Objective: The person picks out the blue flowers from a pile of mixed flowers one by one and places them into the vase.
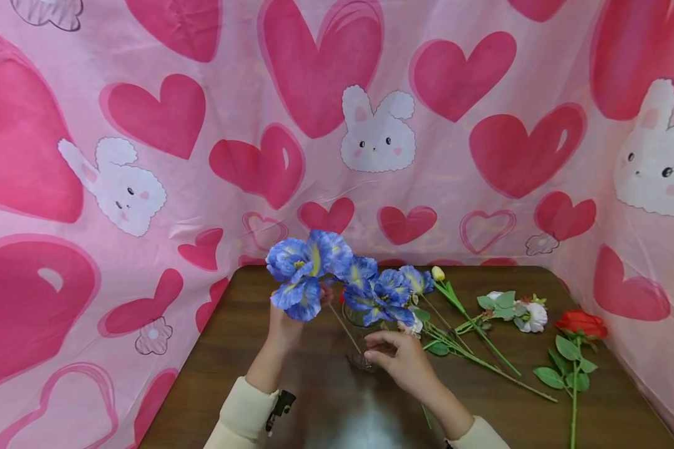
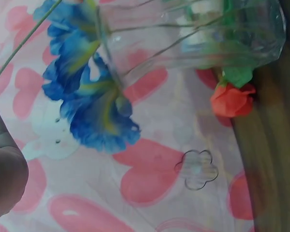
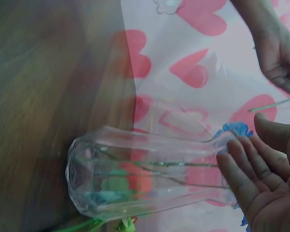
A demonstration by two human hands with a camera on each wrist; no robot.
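My left hand (image 1: 288, 325) grips the stem of a blue iris-like flower (image 1: 306, 274), whose large petals partly hide the fingers. Its bare stem slants down toward the right hand in the head view. Beside the vase neck is my right hand (image 3: 268, 181), fingers loosely extended and thumb apart, near the stem's lower end; whether it touches the glass I cannot tell. The clear glass vase (image 3: 116, 145) stands upright on the table, with several thin stems inside. More blue flowers (image 1: 379, 296) spread over its rim. The left wrist view also shows the vase (image 2: 198, 53).
Right of the vase on the brown table (image 1: 247, 374) lie a yellow-white tulip (image 1: 438, 273), white flowers (image 1: 533, 317) with long green stems and a red rose (image 1: 581, 324). Another red flower (image 2: 232, 100) shows behind the vase. A pink heart-patterned cloth (image 1: 449, 156) hangs around the table.
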